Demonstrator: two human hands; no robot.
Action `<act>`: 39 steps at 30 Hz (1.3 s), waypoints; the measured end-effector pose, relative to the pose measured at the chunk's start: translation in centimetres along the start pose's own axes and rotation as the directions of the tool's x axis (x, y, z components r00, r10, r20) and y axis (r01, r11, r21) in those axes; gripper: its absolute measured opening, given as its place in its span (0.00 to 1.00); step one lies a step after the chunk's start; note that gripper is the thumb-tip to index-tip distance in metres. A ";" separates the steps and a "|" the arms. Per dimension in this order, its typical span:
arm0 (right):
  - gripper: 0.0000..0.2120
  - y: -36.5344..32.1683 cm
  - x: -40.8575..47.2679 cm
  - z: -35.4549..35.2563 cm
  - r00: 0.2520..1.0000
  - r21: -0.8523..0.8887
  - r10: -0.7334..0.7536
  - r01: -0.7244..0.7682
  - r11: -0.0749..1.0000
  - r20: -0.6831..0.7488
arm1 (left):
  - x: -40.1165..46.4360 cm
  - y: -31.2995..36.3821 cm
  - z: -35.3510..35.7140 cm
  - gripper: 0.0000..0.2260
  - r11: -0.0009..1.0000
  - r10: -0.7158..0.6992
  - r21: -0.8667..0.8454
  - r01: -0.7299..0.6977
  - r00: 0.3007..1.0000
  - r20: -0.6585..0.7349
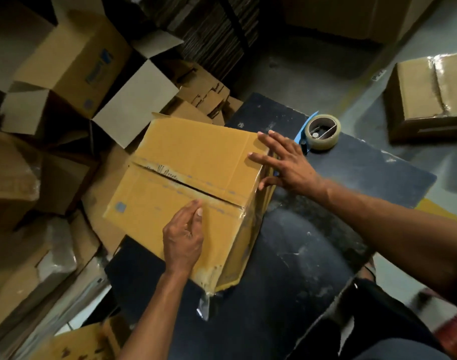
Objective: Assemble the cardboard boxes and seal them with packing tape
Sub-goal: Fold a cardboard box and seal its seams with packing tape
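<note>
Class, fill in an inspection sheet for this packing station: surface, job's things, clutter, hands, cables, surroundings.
Surface: dark table, scuffed and dusty.
Job's things: cardboard box on the table's left edge, flaps closed, centre seam still gapped, clear tape down its near corner; tape dispenser behind it.
Clutter: nothing seen on the table.
Hands: left hand flat on the near flap; right hand spread at the box's right edge.
Cables: nothing seen.
Surroundings: open boxes piled left; taped box on the floor, right.
</note>
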State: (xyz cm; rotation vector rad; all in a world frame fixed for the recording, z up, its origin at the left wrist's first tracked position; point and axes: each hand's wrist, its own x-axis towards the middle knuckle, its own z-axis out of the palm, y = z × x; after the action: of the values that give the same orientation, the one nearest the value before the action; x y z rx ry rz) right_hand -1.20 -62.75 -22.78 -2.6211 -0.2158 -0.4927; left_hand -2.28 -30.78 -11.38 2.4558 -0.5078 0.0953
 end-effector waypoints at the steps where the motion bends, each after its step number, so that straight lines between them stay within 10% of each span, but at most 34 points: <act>1: 0.43 -0.3 0.2 -0.5 1.000 -0.028 0.009 -0.008 1.000 0.030 | -1.2 -0.6 -0.7 0.13 1.000 -0.006 0.018 0.005 1.000 0.024; 5: 0.54 -4.5 -0.7 -1.7 0.998 -0.068 -0.048 0.050 0.996 0.036 | -5.7 -2.8 -2.6 0.13 1.000 0.019 0.000 -0.019 0.993 0.113; 11: 0.41 -11.9 -3.9 2.9 0.948 -0.110 -0.318 0.315 0.943 -0.017 | -9.1 -6.2 -3.6 0.21 0.993 0.103 -0.094 -0.077 0.945 0.311; 18: 0.37 -12.0 -4.3 2.4 0.955 -0.130 -0.296 0.298 0.946 0.033 | -7.4 -8.5 -5.9 0.24 0.926 0.297 0.012 -0.376 0.751 0.590; 25: 0.36 -13.5 -5.0 1.6 0.975 -0.100 -0.196 0.206 0.973 0.103 | -7.4 -10.6 -4.2 0.21 0.574 0.666 0.255 -0.778 0.624 0.408; 39: 0.42 -14.7 -5.2 0.4 0.964 -0.070 -0.112 0.133 0.989 0.240 | -8.6 -11.3 -3.1 0.27 0.588 0.673 0.337 -0.735 0.676 0.300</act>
State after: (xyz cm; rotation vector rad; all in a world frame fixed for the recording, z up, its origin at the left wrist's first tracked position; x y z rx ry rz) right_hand -9.32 -50.02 -19.03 -2.7600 -0.4449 -0.2340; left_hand -5.77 -17.79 -16.86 2.5125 -1.6932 0.4050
